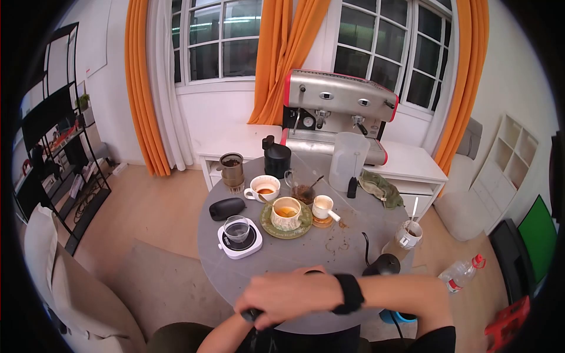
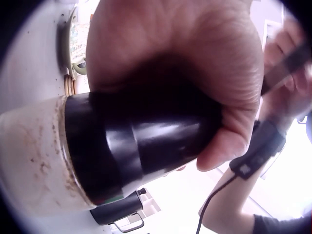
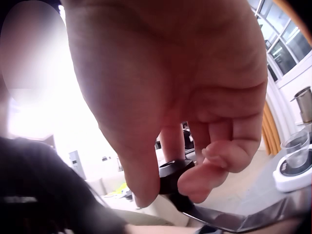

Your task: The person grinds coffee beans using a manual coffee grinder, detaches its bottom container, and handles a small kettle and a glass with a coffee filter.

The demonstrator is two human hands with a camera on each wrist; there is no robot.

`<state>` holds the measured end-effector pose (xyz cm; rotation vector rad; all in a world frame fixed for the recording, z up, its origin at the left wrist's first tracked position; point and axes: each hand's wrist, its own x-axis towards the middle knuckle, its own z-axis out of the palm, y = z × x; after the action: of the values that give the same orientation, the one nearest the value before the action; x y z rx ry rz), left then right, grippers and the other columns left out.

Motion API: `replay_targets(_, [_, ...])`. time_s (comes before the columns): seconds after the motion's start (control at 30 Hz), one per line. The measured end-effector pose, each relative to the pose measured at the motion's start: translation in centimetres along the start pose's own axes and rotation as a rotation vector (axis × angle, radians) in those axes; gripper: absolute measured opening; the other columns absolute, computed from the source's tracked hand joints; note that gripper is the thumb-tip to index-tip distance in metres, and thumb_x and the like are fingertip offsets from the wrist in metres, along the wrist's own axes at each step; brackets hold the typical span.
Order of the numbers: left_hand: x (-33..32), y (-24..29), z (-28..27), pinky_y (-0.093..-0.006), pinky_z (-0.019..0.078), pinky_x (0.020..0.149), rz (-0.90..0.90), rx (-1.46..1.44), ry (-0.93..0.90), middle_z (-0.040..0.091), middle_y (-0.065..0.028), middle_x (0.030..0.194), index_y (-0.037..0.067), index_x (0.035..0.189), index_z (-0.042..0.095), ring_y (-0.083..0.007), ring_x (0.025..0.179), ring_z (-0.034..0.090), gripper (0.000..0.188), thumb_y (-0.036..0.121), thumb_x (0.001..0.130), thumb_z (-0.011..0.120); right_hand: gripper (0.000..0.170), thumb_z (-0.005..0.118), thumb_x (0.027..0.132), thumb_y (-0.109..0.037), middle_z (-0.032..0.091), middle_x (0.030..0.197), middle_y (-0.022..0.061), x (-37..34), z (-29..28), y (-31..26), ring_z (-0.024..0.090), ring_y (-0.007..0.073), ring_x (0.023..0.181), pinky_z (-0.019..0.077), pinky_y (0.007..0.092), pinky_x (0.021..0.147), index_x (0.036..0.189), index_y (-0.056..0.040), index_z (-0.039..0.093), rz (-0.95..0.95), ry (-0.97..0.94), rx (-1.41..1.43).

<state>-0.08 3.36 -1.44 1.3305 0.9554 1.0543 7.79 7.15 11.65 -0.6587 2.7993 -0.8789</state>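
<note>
My left hand (image 2: 175,44) grips the black body of a hand coffee grinder (image 2: 151,141), which lies tilted across the left wrist view. The grinder's clear jar (image 2: 29,151) is smeared inside with brown grounds. With thumb and fingers my right hand (image 3: 175,78) pinches the black knob (image 3: 170,178) on the end of the grinder's metal crank (image 3: 229,222). In the head view the right hand and forearm cross over the near table edge, hiding most of the left hand and grinder.
On the round grey table (image 1: 282,259) stand a scale (image 1: 240,250) with a small glass cup (image 1: 236,229), a textured cup (image 1: 286,215) on a green plate (image 1: 273,230), white cups, and a black gooseneck kettle (image 1: 385,265). An espresso machine (image 1: 335,97) stands behind. A plastic bottle (image 1: 459,273) is at right.
</note>
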Motion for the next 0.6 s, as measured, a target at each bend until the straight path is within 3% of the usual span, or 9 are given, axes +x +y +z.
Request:
replay_targets(0.03, [0.3,0.9,0.0,-0.0264,0.0426,0.079,0.071,0.004,-0.011,0.057,-0.0008,0.092,0.004,0.098,0.056,-0.0120,0.087,0.052,0.040,0.006,0.061,0.070,0.032,0.071,0.077,-0.017,0.061,0.090,0.0175,-0.9,-1.2,-2.7,0.059,0.0349,0.090,0.0472,0.0425,0.079,0.103,-0.0019,0.060,0.138,-0.254,0.020])
replay_targets(0.07, [0.6,1.6,0.0,-0.0265,0.0424,0.077,0.146,0.005,-0.020,0.056,-0.0003,0.089,0.004,0.097,0.055,-0.0117,0.084,0.051,0.040,0.005,0.060,0.069,0.036,0.068,0.079,-0.016,0.060,0.091,0.0164,-2.2,0.9,-1.5,0.059,0.0345,0.091,0.0474,0.0444,0.075,0.111,-0.0047,0.057,-0.088,-0.205,-0.067])
replay_targets(0.1, [0.8,1.8,0.0,-0.0265,0.0422,0.075,0.225,0.003,-0.025,0.054,0.0002,0.086,0.004,0.096,0.054,-0.0114,0.082,0.049,0.039,0.004,0.060,0.069,0.042,0.066,0.081,-0.014,0.057,0.091,0.0157,-4.6,0.9,-2.7,0.059,0.0346,0.089,0.0476,0.0445,0.072,0.120,-0.0073,0.052,0.032,-0.261,0.064])
replay_targets(0.17, [1.0,1.5,-0.2,-0.0265,0.0436,0.075,0.242,-0.019,-0.036,0.057,0.0000,0.087,0.004,0.097,0.056,-0.0115,0.082,0.052,0.040,0.004,0.059,0.069,0.030,0.066,0.079,-0.016,0.058,0.088,0.0155,-9.1,-1.0,-4.8,0.056,0.0343,0.089,0.0447,0.0424,0.077,0.107,-0.0065,0.059,-0.015,-0.123,0.066])
replay_targets(0.2, [1.1,1.2,-0.3,-0.0265,0.0450,0.076,0.244,-0.017,-0.059,0.059,-0.0001,0.089,0.005,0.098,0.057,-0.0115,0.083,0.055,0.041,0.004,0.059,0.070,0.046,0.065,0.083,-0.014,0.056,0.092,0.0148,-9.6,-1.2,-4.2,0.059,0.0342,0.087,0.0476,0.0430,0.072,0.126,-0.0090,0.048,0.151,-0.475,0.059])
replay_targets(0.23, [1.3,0.7,-0.2,-0.0249,0.0447,0.071,0.269,-0.047,-0.049,0.059,0.0000,0.087,0.005,0.098,0.056,-0.0105,0.079,0.054,0.042,0.002,0.058,0.067,0.045,0.064,0.084,-0.014,0.055,0.093,0.0133,-11.1,-2.0,-4.3,0.059,0.0338,0.085,0.0475,0.0428,0.070,0.127,-0.0111,0.050,0.250,-0.562,0.032])
replay_targets(0.33, [1.0,1.3,-0.4,-0.0234,0.0440,0.068,0.228,-0.042,-0.051,0.060,0.0002,0.086,0.005,0.097,0.055,-0.0092,0.077,0.053,0.042,0.001,0.057,0.067,0.039,0.069,0.077,-0.011,0.061,0.081,0.0134,-16.3,-3.6,-3.4,0.060,0.0331,0.077,0.0481,0.0408,0.066,0.115,-0.0096,0.062,0.555,-0.234,0.097])
replay_targets(0.43, [1.1,1.2,-0.3,-0.0221,0.0433,0.068,0.214,-0.039,-0.056,0.061,-0.0001,0.088,0.004,0.097,0.055,-0.0076,0.077,0.052,0.043,0.000,0.056,0.067,0.033,0.073,0.077,-0.024,0.062,0.064,0.0110,-18.3,-5.6,0.4,0.062,0.0210,0.058,0.0461,0.0348,0.056,0.107,-0.0118,0.067,0.786,-0.089,0.062])
replay_targets(0.6, [1.1,0.7,-0.3,-0.0248,0.0426,0.072,0.142,-0.080,-0.049,0.059,-0.0004,0.087,0.005,0.095,0.055,-0.0102,0.080,0.052,0.043,0.000,0.055,0.066,0.037,0.072,0.080,-0.030,0.063,0.063,0.0088,-13.1,-8.9,6.5,0.062,0.0176,0.056,0.0478,0.0320,0.057,0.109,-0.0075,0.067,0.792,0.081,-0.151])
